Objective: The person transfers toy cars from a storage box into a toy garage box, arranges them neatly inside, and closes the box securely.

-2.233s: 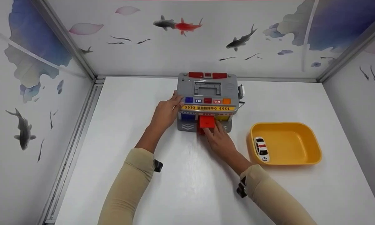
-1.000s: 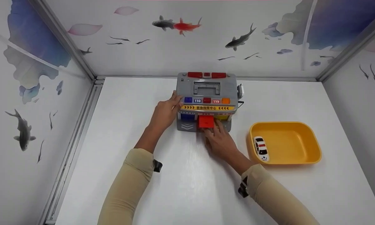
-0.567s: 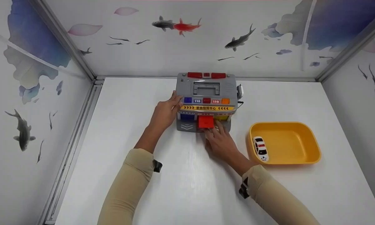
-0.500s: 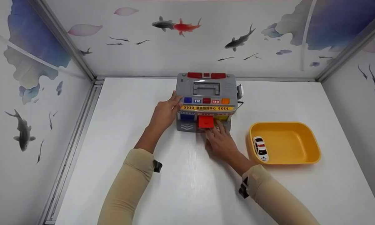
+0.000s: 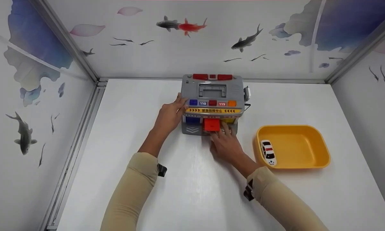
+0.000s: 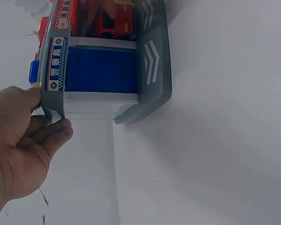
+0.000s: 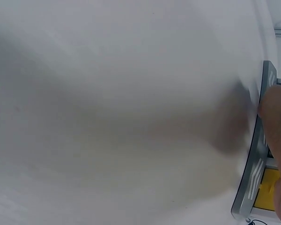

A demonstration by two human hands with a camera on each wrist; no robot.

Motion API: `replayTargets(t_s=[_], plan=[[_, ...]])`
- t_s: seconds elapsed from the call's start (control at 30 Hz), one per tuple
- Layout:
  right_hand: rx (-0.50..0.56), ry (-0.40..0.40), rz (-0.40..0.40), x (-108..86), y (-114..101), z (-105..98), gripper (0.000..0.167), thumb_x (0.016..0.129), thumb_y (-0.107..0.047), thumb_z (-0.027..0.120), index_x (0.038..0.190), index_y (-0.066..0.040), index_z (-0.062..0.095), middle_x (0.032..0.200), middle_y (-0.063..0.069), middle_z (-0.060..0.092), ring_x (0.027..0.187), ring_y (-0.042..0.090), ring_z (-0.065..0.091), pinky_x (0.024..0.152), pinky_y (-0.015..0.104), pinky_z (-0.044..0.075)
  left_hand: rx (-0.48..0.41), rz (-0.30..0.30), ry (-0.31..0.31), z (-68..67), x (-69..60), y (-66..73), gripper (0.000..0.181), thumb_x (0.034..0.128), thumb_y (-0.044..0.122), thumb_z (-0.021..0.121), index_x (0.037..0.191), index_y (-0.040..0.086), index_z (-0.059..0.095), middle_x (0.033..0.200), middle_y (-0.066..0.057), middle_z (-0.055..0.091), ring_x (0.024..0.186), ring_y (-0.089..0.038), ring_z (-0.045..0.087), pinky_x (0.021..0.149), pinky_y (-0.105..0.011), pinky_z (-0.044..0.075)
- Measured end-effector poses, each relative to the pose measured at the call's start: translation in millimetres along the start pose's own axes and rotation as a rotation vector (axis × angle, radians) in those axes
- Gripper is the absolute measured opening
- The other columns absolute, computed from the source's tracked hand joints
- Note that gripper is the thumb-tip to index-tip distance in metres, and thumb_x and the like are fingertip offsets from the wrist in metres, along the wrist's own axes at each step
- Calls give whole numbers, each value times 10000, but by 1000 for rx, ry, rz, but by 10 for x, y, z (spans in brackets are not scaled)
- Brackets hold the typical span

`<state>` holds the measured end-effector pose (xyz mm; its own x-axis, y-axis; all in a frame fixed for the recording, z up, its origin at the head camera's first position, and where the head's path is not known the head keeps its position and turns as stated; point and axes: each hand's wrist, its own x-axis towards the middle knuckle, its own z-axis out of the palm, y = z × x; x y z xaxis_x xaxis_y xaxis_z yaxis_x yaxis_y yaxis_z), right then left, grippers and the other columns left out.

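Note:
A grey toy station (image 5: 237,93) with a red flap (image 5: 211,124) raised at its middle bay stands at the back of the table. My left hand (image 5: 169,117) grips its left side; in the left wrist view the thumb and fingers of that hand (image 6: 23,145) pinch the roof edge beside the blue door (image 6: 102,70). Inside the middle bay is a red toy vehicle (image 6: 117,23). My right hand (image 5: 226,144) reaches under and beside the flap, its fingers extended and their tips partly hidden. In the right wrist view this hand (image 7: 278,126) covers part of the station's front.
To the right stands a yellow tray (image 5: 295,165), with a white toy car (image 5: 268,153) along its left wall. Patterned panels (image 5: 131,57) enclose the back and both sides of the white table (image 5: 186,199). A small white part (image 5: 247,93) juts from the station's right side.
Compared with the oldest view, the red piece low in front of the middle bay is no longer visible there. My right hand has shifted slightly; my left hand keeps its place.

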<state>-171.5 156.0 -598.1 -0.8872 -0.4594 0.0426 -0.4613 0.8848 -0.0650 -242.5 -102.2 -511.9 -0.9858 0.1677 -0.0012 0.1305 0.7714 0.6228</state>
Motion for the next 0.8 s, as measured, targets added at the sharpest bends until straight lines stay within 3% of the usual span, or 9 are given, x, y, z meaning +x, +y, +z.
replayTargets(t_s=[0.27, 0.47, 0.8], plan=[[-7, -63, 43, 69, -35, -31, 627, 1082, -290, 654, 1656, -141, 451, 1722, 135, 505, 1637, 471, 318, 1317, 750, 300, -2, 5, 4, -4, -7, 6, 491, 1164, 406, 565, 1618, 219, 579, 1753, -57, 378, 1571, -284, 518, 1293, -459, 459], [-20, -61, 88, 109, -26, -32, 720, 1062, -283, 676, 1708, -162, 380, 1757, 100, 431, 1621, 427, 284, 1305, 743, 323, -1, -5, 0, 0, -9, 6, 494, 1167, 417, 555, 1622, 225, 576, 1759, -45, 375, 1571, -287, 522, 1300, -467, 450], [-6, -58, 93, 125, 4, -32, 743, 1048, -266, 677, 1721, -205, 367, 1782, 86, 380, 1621, 423, 266, 1302, 763, 310, -17, 10, 0, -5, -7, -14, 499, 1171, 426, 543, 1624, 220, 570, 1762, -52, 365, 1581, -284, 506, 1304, -468, 446]])
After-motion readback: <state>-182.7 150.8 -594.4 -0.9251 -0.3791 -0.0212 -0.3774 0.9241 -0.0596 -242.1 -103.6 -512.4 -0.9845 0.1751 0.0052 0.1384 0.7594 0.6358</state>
